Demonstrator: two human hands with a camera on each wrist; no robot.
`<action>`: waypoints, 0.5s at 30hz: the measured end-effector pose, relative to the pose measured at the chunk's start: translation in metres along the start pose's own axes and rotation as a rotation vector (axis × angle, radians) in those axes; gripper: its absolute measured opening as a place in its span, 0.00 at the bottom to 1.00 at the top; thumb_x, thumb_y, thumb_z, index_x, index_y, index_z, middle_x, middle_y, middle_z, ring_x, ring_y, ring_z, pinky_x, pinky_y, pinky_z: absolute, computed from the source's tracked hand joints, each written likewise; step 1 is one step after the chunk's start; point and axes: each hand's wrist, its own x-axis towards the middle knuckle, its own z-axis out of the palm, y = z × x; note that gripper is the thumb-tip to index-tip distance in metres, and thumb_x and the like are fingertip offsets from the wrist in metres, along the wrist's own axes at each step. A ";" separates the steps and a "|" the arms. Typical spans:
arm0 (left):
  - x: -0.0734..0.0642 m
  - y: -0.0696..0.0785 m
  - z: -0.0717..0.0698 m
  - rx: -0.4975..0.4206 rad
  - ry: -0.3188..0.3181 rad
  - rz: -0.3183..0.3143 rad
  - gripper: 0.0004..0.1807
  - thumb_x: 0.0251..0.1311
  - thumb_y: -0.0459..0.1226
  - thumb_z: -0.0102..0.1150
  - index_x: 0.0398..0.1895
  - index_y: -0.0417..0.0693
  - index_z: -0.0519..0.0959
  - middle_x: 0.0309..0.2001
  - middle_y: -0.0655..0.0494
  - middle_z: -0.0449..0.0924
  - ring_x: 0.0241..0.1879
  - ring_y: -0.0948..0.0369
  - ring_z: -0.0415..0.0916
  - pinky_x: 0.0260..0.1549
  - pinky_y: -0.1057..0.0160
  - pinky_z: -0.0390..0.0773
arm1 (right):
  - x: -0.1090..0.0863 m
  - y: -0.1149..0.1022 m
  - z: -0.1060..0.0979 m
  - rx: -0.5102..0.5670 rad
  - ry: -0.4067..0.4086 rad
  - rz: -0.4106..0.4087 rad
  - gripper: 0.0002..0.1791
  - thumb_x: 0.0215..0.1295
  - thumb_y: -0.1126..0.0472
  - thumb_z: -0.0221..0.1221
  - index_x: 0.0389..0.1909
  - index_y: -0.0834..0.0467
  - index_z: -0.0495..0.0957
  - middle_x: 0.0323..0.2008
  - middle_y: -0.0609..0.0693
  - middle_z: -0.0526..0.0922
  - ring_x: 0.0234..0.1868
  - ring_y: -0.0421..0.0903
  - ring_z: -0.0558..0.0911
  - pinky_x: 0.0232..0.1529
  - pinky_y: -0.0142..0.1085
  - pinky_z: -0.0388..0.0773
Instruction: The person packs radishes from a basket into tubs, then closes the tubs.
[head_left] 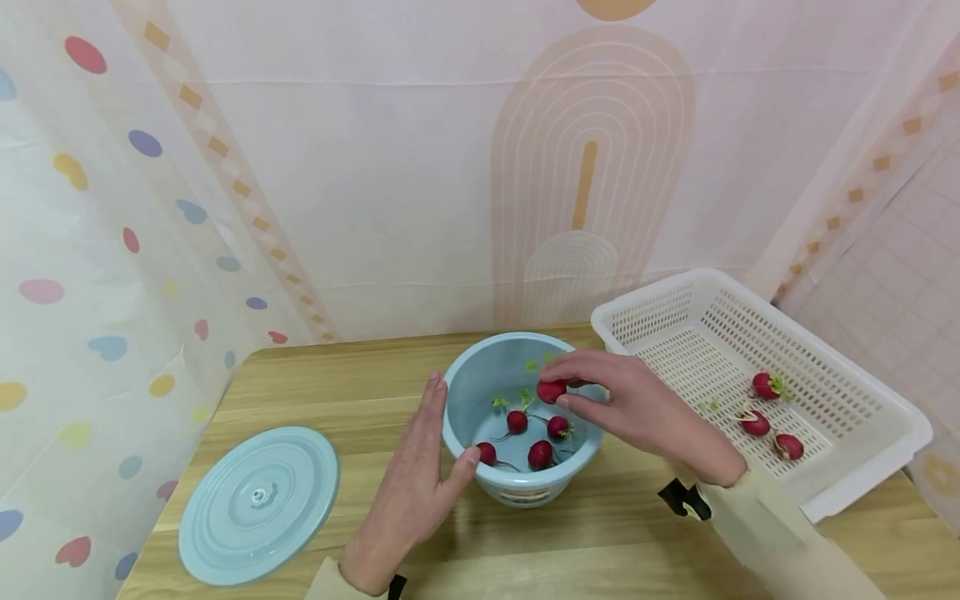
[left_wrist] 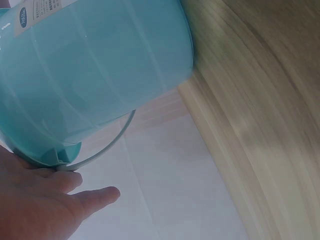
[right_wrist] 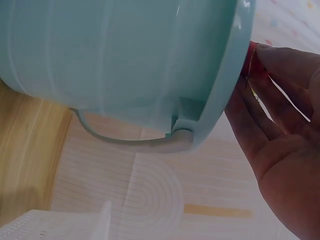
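My right hand (head_left: 637, 408) pinches a red radish (head_left: 551, 392) between thumb and fingers, over the right side of a light blue bucket (head_left: 491, 362). In the right wrist view the held radish (right_wrist: 256, 62) shows at the bucket's rim. Several radishes (head_left: 517, 422) with thin roots and small green leaves lie on the bucket's bottom. Against the bucket's left rim rests my left hand (head_left: 420, 475), its fingers straight and the thumb near the front edge. The left wrist view shows those fingers beside the thin handle (left_wrist: 112, 142) where it joins the rim.
A white slotted basket (head_left: 832, 375) stands on the right with three radishes (head_left: 755, 422) in it. On the left, a round blue lid (head_left: 258, 504) lies flat on the wooden table (head_left: 360, 383). Patterned curtains (head_left: 375, 192) hang behind and to the left.
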 end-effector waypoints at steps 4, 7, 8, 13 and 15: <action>0.000 0.000 0.000 0.009 0.000 -0.002 0.46 0.72 0.54 0.54 0.84 0.43 0.48 0.84 0.48 0.43 0.81 0.49 0.48 0.73 0.40 0.60 | 0.005 0.002 0.001 0.000 -0.032 -0.001 0.18 0.64 0.67 0.70 0.54 0.53 0.86 0.53 0.43 0.86 0.56 0.42 0.83 0.55 0.43 0.83; 0.000 0.001 0.000 0.005 -0.002 -0.005 0.46 0.72 0.54 0.54 0.84 0.42 0.48 0.84 0.49 0.43 0.81 0.50 0.47 0.73 0.40 0.60 | 0.008 0.003 0.002 0.005 -0.058 0.013 0.17 0.65 0.67 0.70 0.54 0.52 0.86 0.53 0.43 0.86 0.55 0.42 0.83 0.55 0.43 0.83; 0.000 0.001 0.000 0.005 -0.002 -0.006 0.46 0.72 0.54 0.54 0.84 0.42 0.49 0.84 0.49 0.43 0.81 0.50 0.47 0.73 0.40 0.60 | 0.009 0.004 0.002 0.007 -0.065 0.016 0.17 0.65 0.67 0.70 0.54 0.52 0.86 0.53 0.43 0.86 0.55 0.42 0.83 0.56 0.43 0.83; 0.000 0.000 0.000 0.004 -0.002 -0.007 0.46 0.72 0.54 0.54 0.84 0.42 0.49 0.84 0.47 0.44 0.81 0.49 0.48 0.72 0.39 0.61 | 0.014 0.006 0.004 0.017 -0.117 0.025 0.17 0.66 0.68 0.68 0.54 0.53 0.86 0.53 0.44 0.86 0.55 0.42 0.83 0.57 0.43 0.82; 0.000 0.000 0.000 0.005 -0.004 -0.008 0.46 0.72 0.54 0.54 0.84 0.42 0.49 0.84 0.48 0.44 0.81 0.48 0.49 0.72 0.39 0.61 | 0.017 0.007 0.005 0.013 -0.141 0.025 0.17 0.67 0.67 0.68 0.55 0.53 0.85 0.53 0.44 0.86 0.55 0.42 0.83 0.57 0.43 0.82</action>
